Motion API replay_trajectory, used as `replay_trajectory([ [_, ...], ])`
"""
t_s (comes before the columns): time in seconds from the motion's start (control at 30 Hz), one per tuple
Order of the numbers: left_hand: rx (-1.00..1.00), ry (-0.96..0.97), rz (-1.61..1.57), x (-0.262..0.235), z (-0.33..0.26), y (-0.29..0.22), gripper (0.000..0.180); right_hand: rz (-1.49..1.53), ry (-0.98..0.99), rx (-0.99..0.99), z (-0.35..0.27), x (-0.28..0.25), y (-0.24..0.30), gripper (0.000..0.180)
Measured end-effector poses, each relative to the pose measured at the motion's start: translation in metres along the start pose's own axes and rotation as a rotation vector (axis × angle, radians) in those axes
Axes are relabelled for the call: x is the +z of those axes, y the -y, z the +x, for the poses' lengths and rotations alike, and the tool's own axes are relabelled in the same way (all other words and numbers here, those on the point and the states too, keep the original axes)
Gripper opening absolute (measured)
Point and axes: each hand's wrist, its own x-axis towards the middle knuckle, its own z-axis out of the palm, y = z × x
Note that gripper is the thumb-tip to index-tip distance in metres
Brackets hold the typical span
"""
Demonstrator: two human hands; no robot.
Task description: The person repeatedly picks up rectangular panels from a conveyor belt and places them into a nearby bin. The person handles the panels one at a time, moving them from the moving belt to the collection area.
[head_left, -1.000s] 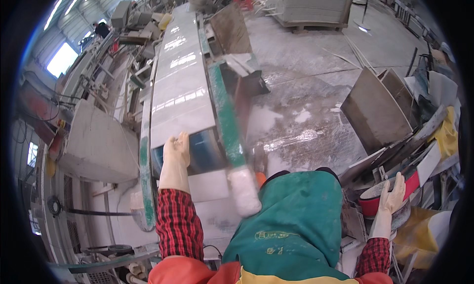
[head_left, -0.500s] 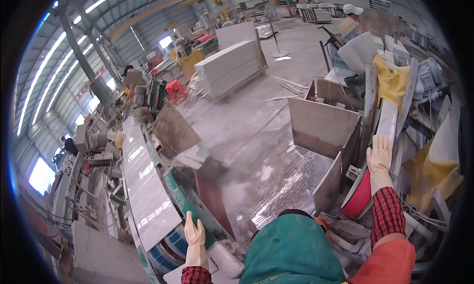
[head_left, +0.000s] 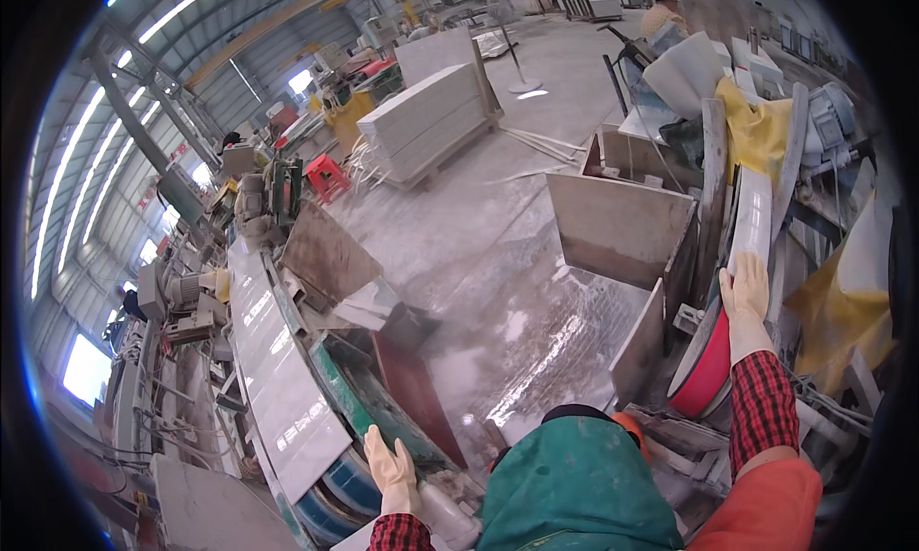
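1. Left hand (head_left: 391,467): cream glove, fingers extended and slightly parted, no object seen in it. It stands just beside the conveyor's blue end drum (head_left: 349,484) and green side rail (head_left: 337,383); contact with the rail, cannot tell. Risk, as I judge it: if the drum turns, a loose glove tip could be drawn in. Whether it is turning, I can't tell.

2. Green apron (head_left: 574,474): bulges between the two machines. A fold could snag on either side if the wearer twists.

3. Right hand (head_left: 749,288): cream glove, palm down, fingers laid flat, thumb apart, over the near end of a pale stone strip (head_left: 753,211). No grip around it. Off-centre pressure could tip or skew the strip; a wet glove could slide.

4. Red-banded wheel (head_left: 702,367): just below and left of the right wrist. Should the hand slip inward, the cuff might rub or catch there.

5. Glossy pale slabs (head_left: 287,388): in a row on the left conveyor, nearest edge at the drum. Unsupported, the leading slab could drop and chip.

6. Floor (head_left: 536,359): shiny, apparently wet. Poor footing likely when turning from one machine to the other.

7. Upright brown panel (head_left: 622,227): beyond, at the right. A knock could topple it.

8. Red stool (head_left: 325,176), farther off: minor trip hazard.
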Motion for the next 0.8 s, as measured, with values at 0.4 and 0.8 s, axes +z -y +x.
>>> replay_trajectory([
  [0.4,-0.001,0.011,0.002,-0.002,0.0,0.008,0.055,0.043,0.094,0.012,-0.014,-0.027,0.018,0.062],
  [0.8,0.026,-0.03,-0.021,-0.002,-0.002,0.007,0.054,-0.012,0.089,0.04,-0.027,-0.015,0.013,0.067],
])
